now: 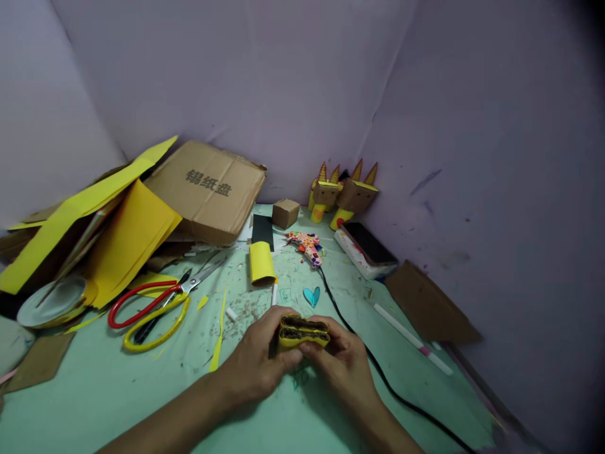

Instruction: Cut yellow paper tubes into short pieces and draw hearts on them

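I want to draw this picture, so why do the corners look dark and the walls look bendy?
In the head view, the wide lens bends the purple walls and darkens the right corners. Light is soft and dim, with faint shadows under both hands, left hand and right hand, holding the yellow cardboard piece. No strong glare shows.

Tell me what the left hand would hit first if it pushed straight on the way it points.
Likely the right hand: the left hand points right across the yellow-wrapped cardboard piece both grip.
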`<state>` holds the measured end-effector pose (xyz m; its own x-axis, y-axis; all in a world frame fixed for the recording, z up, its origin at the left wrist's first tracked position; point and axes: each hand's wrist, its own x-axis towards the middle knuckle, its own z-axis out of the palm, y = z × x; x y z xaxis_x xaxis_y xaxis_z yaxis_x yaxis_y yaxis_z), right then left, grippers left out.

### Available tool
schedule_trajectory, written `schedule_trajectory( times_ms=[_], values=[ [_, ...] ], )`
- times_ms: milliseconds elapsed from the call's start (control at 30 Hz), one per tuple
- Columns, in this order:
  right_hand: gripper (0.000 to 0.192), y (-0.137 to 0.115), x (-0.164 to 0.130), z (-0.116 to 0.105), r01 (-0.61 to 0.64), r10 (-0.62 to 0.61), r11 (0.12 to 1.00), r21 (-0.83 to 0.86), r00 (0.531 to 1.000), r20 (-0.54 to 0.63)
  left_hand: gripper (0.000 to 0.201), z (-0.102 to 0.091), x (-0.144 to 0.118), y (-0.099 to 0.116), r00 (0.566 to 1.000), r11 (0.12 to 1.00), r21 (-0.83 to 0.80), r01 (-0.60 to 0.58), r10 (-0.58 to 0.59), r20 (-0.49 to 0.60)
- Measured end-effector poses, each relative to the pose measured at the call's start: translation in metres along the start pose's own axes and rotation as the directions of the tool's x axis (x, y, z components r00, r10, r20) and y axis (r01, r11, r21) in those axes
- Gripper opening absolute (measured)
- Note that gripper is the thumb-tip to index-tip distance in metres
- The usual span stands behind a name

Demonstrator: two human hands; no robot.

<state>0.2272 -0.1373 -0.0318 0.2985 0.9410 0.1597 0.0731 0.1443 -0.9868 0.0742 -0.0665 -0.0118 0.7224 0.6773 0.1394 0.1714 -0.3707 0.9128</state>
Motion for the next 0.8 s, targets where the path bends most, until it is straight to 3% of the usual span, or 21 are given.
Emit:
schedule_trajectory(
  times_ms=[133,367,800],
  values=[
    [0.013,0.001,-0.001,0.000,0.029,-0.030,0.999,-0.030,0.999,-0.039,0.022,-0.001,-0.001,0.001,0.996,0.996,0.047,-0.074,0.077,-0.048],
    [0.012,-0.004,-0.004,0.002,-0.024,0.023,1.000,-0.009,0.998,-0.059,0.015,0.004,-0.008,0.006,0.979,0.981,0.103,-0.163,0.174,-0.109],
    [0.020,-0.010,-0.003,0.001,-0.104,0.104,0.993,0.058,0.995,0.005,0.016,0.008,-0.011,0.003,0.966,0.982,0.102,-0.160,0.177,-0.191]
  ],
)
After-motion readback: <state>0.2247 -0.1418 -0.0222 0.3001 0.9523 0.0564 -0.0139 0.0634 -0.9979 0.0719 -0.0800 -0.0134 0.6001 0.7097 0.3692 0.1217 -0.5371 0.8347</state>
